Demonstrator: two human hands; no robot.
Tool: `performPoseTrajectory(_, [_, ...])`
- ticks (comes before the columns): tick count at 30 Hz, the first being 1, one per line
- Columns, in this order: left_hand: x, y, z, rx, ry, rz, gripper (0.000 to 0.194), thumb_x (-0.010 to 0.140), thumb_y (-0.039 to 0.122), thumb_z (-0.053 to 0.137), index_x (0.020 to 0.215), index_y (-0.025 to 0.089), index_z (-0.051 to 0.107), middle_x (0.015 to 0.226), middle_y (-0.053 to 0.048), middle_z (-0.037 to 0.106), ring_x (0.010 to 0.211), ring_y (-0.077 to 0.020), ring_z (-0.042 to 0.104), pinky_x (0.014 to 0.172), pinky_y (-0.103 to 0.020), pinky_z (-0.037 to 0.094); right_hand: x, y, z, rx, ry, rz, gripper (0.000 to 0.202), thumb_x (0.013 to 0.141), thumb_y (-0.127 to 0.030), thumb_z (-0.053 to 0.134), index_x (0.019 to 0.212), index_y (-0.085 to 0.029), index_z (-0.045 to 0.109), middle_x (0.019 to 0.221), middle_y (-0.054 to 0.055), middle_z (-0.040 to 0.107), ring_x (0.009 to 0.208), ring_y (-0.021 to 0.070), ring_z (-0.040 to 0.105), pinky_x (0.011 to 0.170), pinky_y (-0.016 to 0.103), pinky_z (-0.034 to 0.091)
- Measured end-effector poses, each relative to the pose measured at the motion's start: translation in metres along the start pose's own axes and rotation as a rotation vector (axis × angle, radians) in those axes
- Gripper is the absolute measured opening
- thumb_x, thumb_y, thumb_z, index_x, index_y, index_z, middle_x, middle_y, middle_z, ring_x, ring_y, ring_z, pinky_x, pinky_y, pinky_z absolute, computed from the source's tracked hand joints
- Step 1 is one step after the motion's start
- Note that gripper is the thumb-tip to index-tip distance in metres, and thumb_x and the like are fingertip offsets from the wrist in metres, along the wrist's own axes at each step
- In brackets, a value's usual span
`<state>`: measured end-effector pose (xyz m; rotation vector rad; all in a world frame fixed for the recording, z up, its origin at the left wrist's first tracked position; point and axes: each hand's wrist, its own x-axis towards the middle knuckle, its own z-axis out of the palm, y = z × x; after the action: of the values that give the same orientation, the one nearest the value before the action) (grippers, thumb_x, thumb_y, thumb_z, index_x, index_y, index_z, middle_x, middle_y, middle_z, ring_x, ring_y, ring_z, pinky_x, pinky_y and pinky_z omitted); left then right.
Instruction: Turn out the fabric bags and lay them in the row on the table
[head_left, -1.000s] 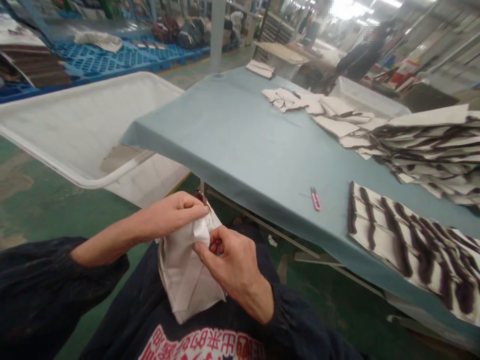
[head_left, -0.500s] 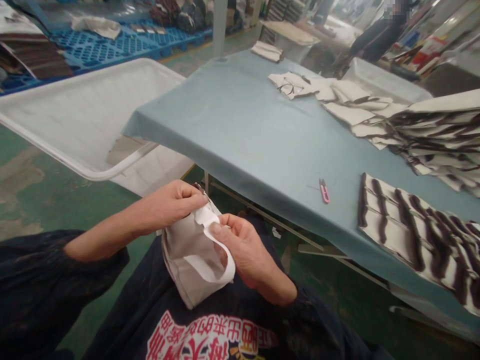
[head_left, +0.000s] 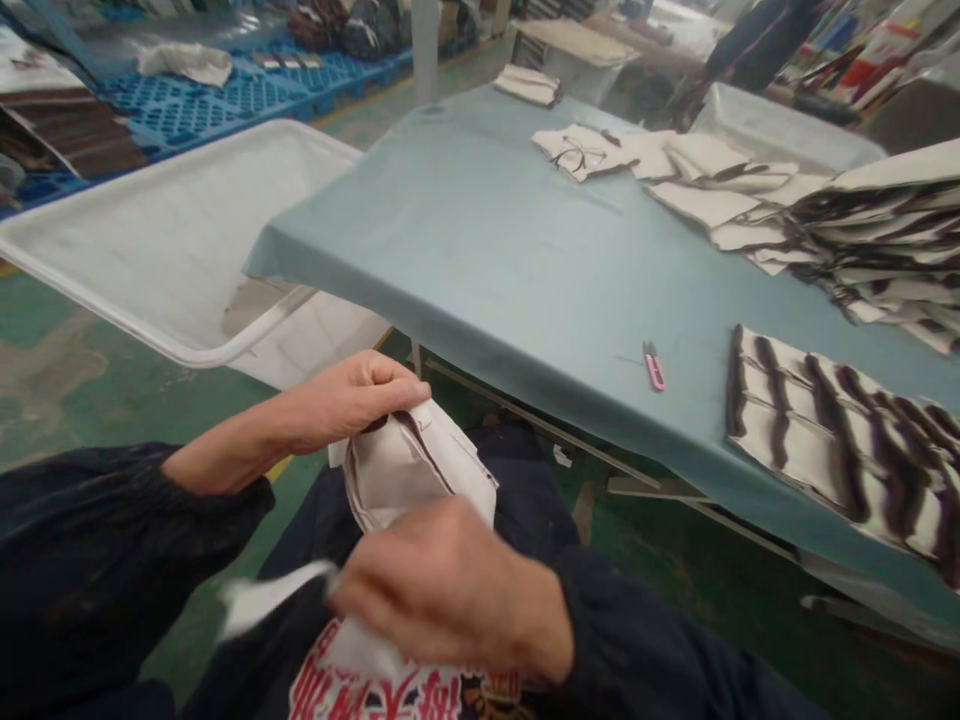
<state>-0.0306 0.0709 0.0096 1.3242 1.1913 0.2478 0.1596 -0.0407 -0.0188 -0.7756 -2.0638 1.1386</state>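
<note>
My left hand (head_left: pixel 375 397) pinches the top edge of a folded off-white fabric piece (head_left: pixel 401 460) above my lap. Close in front of my body, my right hand (head_left: pixel 450 590) is closed on a white strip (head_left: pixel 281 595), whose loose end sticks out to the left, blurred by motion. The right hand covers the lower part of the fabric piece. Whether the strip still joins the fabric I cannot tell. Pink thread snips (head_left: pixel 655 367) lie on the blue-green table (head_left: pixel 450 250), apart from both hands.
Cream and dark-brown fabric pieces (head_left: pixel 832 430) lie in rows at the table's right edge, with a loose heap (head_left: pixel 885 240) behind. Eyeglasses (head_left: pixel 581 155) rest on cloth at the back. A white bin (head_left: pixel 180 350) stands left. Another person (head_left: pixel 757 50) is at the far right.
My right hand has moved down and left, toward my body, drawing the white strip away from the fabric's opening. My left hand keeps its pinch and has shifted slightly right.
</note>
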Motion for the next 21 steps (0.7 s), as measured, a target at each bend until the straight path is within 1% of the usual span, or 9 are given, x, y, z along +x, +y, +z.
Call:
performPoseTrajectory(2, [-0.009, 0.002, -0.005, 0.012, -0.089, 0.055, 0.053, 0.081, 0.069, 0.076, 0.07, 0.017, 0.078, 0.073, -0.005, 0.072, 0.065, -0.016, 0.058, 0.058, -0.023, 0.046, -0.007, 0.013, -0.029, 0.106, 0.114, 0.14, 0.042, 0.112, -0.029, 0.058, 0.071, -0.024, 0.049, 0.062, -0.008, 0.044, 0.054, 0.0097, 0.037, 0.051, 0.025, 0.032])
performPoseTrajectory(3, [-0.013, 0.002, -0.006, 0.027, -0.12, 0.096, 0.052, 0.086, 0.067, 0.074, 0.07, 0.018, 0.075, 0.072, -0.003, 0.07, 0.065, -0.0155, 0.057, 0.059, -0.023, 0.045, -0.011, 0.02, -0.045, 0.118, 0.273, 0.242, 0.043, 0.112, -0.031, 0.055, 0.07, -0.025, 0.045, 0.062, -0.008, 0.042, 0.055, 0.0106, 0.036, 0.051, 0.026, 0.031])
performPoseTrajectory(5, [-0.018, 0.004, -0.006, 0.064, -0.165, 0.181, 0.05, 0.095, 0.061, 0.069, 0.067, 0.019, 0.066, 0.068, 0.0, 0.06, 0.065, -0.0141, 0.052, 0.059, -0.022, 0.042, -0.014, 0.033, -0.071, 0.075, 0.474, 0.322, 0.042, 0.111, -0.035, 0.053, 0.07, -0.025, 0.05, 0.062, -0.006, 0.048, 0.056, 0.0121, 0.042, 0.054, 0.028, 0.034])
performPoseTrajectory(7, [-0.02, 0.009, -0.001, 0.1, -0.201, 0.24, 0.05, 0.099, 0.055, 0.066, 0.064, 0.02, 0.055, 0.065, 0.003, 0.048, 0.062, -0.0126, 0.044, 0.056, -0.022, 0.036, -0.011, 0.038, -0.085, 0.033, 0.549, 0.294, 0.038, 0.11, -0.037, 0.053, 0.076, -0.024, 0.063, 0.067, -0.003, 0.061, 0.059, 0.0137, 0.05, 0.058, 0.03, 0.039])
performPoseTrajectory(9, [-0.019, 0.017, 0.006, 0.134, -0.239, 0.275, 0.05, 0.1, 0.051, 0.063, 0.063, 0.022, 0.045, 0.065, 0.005, 0.038, 0.059, -0.0116, 0.036, 0.052, -0.023, 0.029, 0.0, 0.037, -0.087, 0.038, 0.521, 0.233, 0.035, 0.111, -0.038, 0.052, 0.086, -0.022, 0.072, 0.076, 0.0, 0.069, 0.064, 0.0149, 0.054, 0.063, 0.031, 0.043])
performPoseTrajectory(11, [-0.017, 0.025, 0.013, 0.17, -0.262, 0.299, 0.049, 0.101, 0.048, 0.061, 0.064, 0.023, 0.039, 0.065, 0.005, 0.033, 0.058, -0.0114, 0.032, 0.051, -0.024, 0.026, 0.015, 0.034, -0.083, 0.078, 0.438, 0.168, 0.034, 0.112, -0.039, 0.05, 0.09, -0.024, 0.072, 0.083, 0.001, 0.071, 0.072, 0.0169, 0.059, 0.072, 0.033, 0.049])
performPoseTrajectory(15, [-0.011, 0.032, 0.02, 0.205, -0.275, 0.298, 0.048, 0.1, 0.05, 0.06, 0.064, 0.023, 0.042, 0.067, 0.004, 0.036, 0.061, -0.0127, 0.034, 0.053, -0.026, 0.027, 0.04, 0.041, -0.072, 0.019, 0.344, 0.063, 0.034, 0.11, -0.045, 0.048, 0.079, -0.029, 0.05, 0.083, 0.002, 0.061, 0.086, 0.0218, 0.06, 0.089, 0.039, 0.052])
performPoseTrajectory(17, [-0.009, 0.029, 0.021, 0.192, -0.283, 0.261, 0.05, 0.1, 0.056, 0.06, 0.065, 0.024, 0.042, 0.068, 0.004, 0.035, 0.062, -0.013, 0.033, 0.054, -0.026, 0.027, 0.044, 0.051, -0.07, -0.033, 0.339, 0.049, 0.035, 0.107, -0.047, 0.049, 0.078, -0.029, 0.042, 0.077, 0.0, 0.053, 0.078, 0.021, 0.054, 0.081, 0.038, 0.049])
performPoseTrajectory(21, [-0.007, 0.016, 0.017, 0.185, -0.226, 0.178, 0.057, 0.102, 0.067, 0.052, 0.067, 0.023, 0.047, 0.07, 0.003, 0.038, 0.066, -0.0139, 0.034, 0.058, -0.026, 0.034, 0.036, 0.063, -0.07, -0.004, 0.375, 0.1, 0.033, 0.108, -0.045, 0.051, 0.08, -0.03, 0.041, 0.067, -0.005, 0.044, 0.062, 0.0163, 0.042, 0.064, 0.034, 0.036])
